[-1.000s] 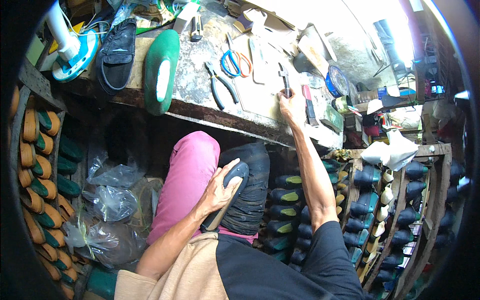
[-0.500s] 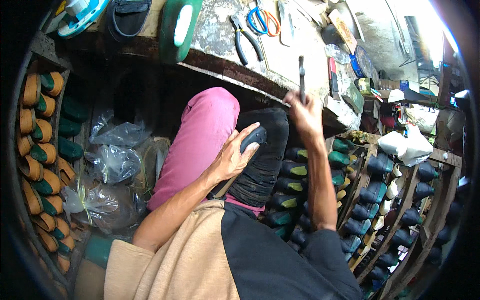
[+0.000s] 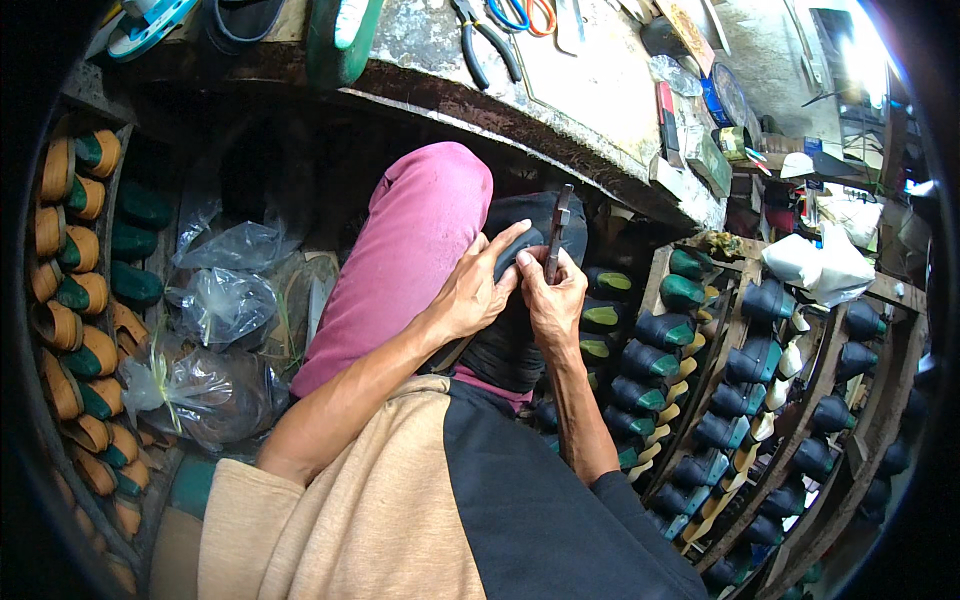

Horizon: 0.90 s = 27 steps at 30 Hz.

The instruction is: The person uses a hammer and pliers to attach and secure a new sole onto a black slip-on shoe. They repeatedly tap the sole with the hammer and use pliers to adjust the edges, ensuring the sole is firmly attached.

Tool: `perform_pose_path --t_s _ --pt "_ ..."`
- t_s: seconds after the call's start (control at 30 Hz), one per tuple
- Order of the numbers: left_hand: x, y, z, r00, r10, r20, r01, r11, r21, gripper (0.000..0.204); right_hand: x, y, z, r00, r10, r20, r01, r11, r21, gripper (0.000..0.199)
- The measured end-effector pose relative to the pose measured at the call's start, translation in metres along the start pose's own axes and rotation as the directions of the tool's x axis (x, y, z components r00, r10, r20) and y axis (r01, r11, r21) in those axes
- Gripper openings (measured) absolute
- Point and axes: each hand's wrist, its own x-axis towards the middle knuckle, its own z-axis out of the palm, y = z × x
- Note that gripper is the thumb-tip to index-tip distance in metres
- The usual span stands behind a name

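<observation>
The right hand (image 3: pixel 556 296) has come down from the workbench (image 3: pixel 590 112) to the lap, bringing the dark tool (image 3: pixel 560 226) close beside the shoe (image 3: pixel 511 252) and left hand (image 3: pixel 478 288). Less of the workbench shows now.

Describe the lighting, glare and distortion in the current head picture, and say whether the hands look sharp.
Head view: glare in the upper right, bench top partly washed out; head view: deep shadow beneath it; head view: right-hand wooden rack bowed near the black rim; head view: left hand and right hand fairly sharp.
</observation>
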Motion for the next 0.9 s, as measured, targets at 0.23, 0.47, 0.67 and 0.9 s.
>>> perform_pose_path --t_s 0.23,0.47,0.67,0.9 --pt "-0.001 -0.004 -0.001 0.999 -0.032 0.017 0.031 0.999 0.039 0.073 -0.001 0.004 0.005 0.993 -0.087 0.076 0.096 0.987 -0.129 0.012" --pt "0.004 -0.003 -0.017 0.994 -0.081 0.074 0.082 0.997 -0.006 0.063 -0.022 -0.017 -0.013 0.98 0.079 0.18 -0.091 0.994 0.063 0.027" --pt "0.009 -0.006 -0.022 0.998 -0.001 0.064 0.004 0.998 -0.056 0.062 -0.084 -0.037 -0.02 0.967 -0.111 0.23 0.193 0.907 -0.374 0.042" --pt "0.01 -0.015 -0.011 0.996 0.075 0.057 -0.069 0.993 -0.097 0.063 -0.064 -0.039 -0.009 0.888 -0.24 0.392 0.456 0.565 -0.687 0.049"
